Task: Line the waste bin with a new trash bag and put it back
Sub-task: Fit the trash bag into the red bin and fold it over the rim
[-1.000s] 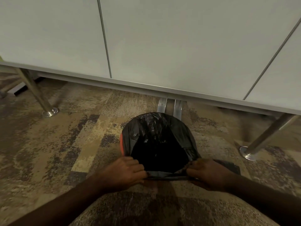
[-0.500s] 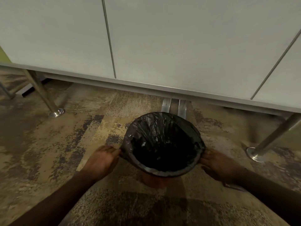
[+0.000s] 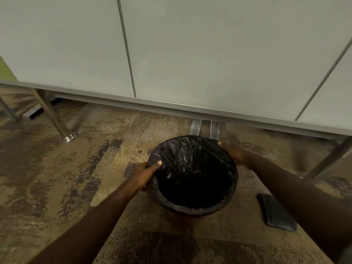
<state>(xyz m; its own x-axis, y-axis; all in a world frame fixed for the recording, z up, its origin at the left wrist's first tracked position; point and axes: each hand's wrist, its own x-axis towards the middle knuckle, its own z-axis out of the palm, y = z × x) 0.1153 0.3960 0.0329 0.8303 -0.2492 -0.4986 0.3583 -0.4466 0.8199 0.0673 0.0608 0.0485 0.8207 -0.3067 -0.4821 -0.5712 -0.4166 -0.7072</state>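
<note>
On the mottled brown and tan carpet [image 3: 57, 178], just in front of the pale panelled partition [image 3: 209, 54], we see the round waste bin [image 3: 182, 216] held between both hands. A black trash bag [image 3: 190, 164] lines it: thin, glossy, wrinkled plastic, its edge folded down over the rim all the way round, the inside dark and deep. Below the folded plastic a strip of the bin's reddish wall shows at the near side.

Our left hand [image 3: 144, 174] grips the left rim, thumb hooked over the bag on the inside, fingers curled out of sight on the outer wall. Our right hand [image 3: 231, 153] closes on the far right rim, thumb lying along the plastic on top, fingers wrapped behind.

We find no writing, brand or label anywhere we can read.

A flat, dark, rectangular packet [image 3: 276, 214] lies on the carpet near the bin, to its right; what it is we cannot tell. Two flat metal brackets [image 3: 204, 127] stand under the partition just behind the bin, and a round steel leg [image 3: 55, 119] with a disc foot stands well to the left.
</note>
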